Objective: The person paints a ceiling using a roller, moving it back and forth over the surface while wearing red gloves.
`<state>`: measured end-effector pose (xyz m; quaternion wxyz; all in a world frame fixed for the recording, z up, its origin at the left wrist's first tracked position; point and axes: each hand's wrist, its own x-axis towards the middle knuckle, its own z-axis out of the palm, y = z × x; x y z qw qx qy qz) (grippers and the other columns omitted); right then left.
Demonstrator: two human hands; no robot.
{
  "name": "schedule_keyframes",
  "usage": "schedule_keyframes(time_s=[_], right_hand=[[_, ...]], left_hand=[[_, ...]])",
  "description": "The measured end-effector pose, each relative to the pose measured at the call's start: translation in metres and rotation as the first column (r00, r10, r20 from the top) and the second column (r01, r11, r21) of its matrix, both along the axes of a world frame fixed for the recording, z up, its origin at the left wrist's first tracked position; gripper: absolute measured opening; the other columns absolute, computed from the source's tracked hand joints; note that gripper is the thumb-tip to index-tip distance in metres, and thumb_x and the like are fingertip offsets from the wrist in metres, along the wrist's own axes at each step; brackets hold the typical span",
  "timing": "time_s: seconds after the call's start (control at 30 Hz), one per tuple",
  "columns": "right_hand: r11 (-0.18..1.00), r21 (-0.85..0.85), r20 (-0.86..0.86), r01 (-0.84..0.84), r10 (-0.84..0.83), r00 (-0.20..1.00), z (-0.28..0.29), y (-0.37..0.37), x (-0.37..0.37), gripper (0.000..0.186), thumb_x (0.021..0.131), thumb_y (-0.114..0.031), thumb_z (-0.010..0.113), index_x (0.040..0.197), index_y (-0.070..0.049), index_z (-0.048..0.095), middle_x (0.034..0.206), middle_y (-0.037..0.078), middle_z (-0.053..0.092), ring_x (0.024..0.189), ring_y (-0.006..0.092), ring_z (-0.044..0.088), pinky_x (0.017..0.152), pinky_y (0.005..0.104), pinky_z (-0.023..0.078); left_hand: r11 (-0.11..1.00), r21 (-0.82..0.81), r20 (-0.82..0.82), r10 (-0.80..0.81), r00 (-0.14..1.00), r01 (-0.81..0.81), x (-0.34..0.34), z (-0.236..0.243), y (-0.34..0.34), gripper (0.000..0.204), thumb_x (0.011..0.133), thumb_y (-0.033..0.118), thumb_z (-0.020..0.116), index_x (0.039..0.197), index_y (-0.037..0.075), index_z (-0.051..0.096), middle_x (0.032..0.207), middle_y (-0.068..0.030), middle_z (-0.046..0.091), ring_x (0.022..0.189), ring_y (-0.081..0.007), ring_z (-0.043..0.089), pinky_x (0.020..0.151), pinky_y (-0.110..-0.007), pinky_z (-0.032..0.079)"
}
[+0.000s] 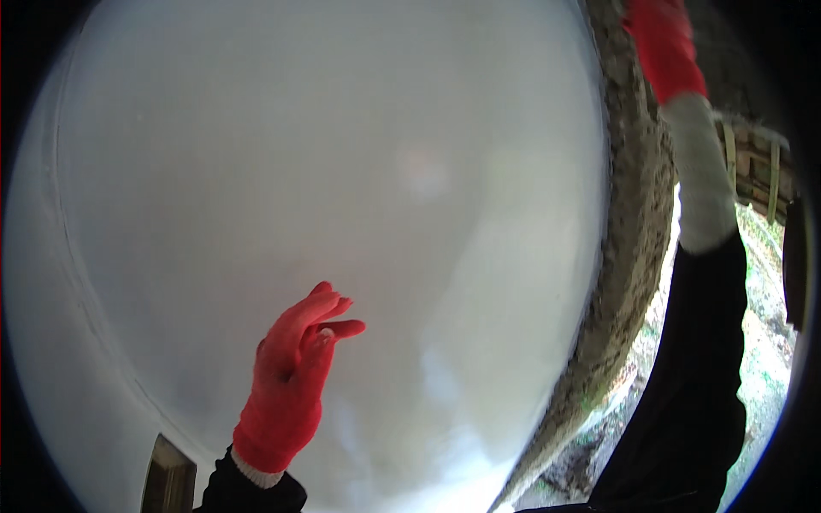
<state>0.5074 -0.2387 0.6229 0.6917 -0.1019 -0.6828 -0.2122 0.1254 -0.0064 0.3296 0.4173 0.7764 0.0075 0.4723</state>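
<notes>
A smooth, pale surface (359, 162) fills the center of the frame, its right side bounded by a rough, brown, earthen-looking edge (629, 231) curving from the upper right toward the bottom. In the lower center, the left hand (291, 372), gloved in red, is poised over the pale expanse, its fingers (348, 327) loosely parted and holding nothing visible; whether they touch the surface cannot be told. At the upper right, the right hand (669, 51), also in red, reaches beside the rough edge; its fingers run toward the top of the frame, and their grip cannot be made out. The likeliest trouble lies there: with the right arm so extended, a crumbly rim could give way or snag the knit glove, and grit might mark the pale finish. A slick surface would offer the left hand little hold in a slip. Beyond lie a slatted wooden structure (757, 167) at far right, sunlit ground (764, 359) below it and, lower left, a dark-framed opening (169, 476).
</notes>
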Motion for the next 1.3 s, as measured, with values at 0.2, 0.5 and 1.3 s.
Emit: schedule_keyframes(time_s=[0.2,0.5,1.3], right_hand=[[0.661,-0.262,-0.413,0.703,-0.735,0.537,-0.234,-0.059,-0.103,0.049,0.093,-0.012,0.047,0.140,-0.005,0.035,0.059,-0.003,0.043,0.045,0.0038,0.036,0.043,0.0195,0.032],[0.434,-0.899,-0.401,-0.063,-0.757,0.516,-0.610,-0.121,-0.217,0.065,0.086,0.004,0.045,0.147,-0.007,0.025,0.072,0.000,0.053,0.047,0.0051,0.045,0.040,0.0224,0.040],[-0.176,-0.846,-0.141,-0.502,-0.836,0.530,-1.075,-0.017,-0.284,0.055,0.090,-0.011,0.053,0.142,-0.019,0.040,0.107,0.018,0.065,0.098,0.0239,0.061,0.081,0.0329,0.049]], left_hand=[[0.965,-0.078,-0.132,-0.257,0.957,0.249,0.020,-0.072,-0.056,0.030,0.097,0.003,0.042,0.126,0.000,0.050,0.136,-0.0171,0.045,0.110,-0.0294,0.059,0.097,-0.041,0.046],[0.766,-0.549,-0.392,-0.589,0.706,0.334,0.061,-0.294,-0.163,0.041,0.098,0.016,0.050,0.136,0.002,0.039,0.129,-0.0140,0.052,0.114,-0.0212,0.056,0.094,-0.031,0.044],[-0.020,-0.985,-0.149,-0.410,0.900,-0.173,0.087,-0.802,-0.123,0.029,0.097,0.030,0.053,0.105,0.002,0.054,0.094,-0.0081,0.059,0.094,-0.0258,0.065,0.080,-0.034,0.053]])
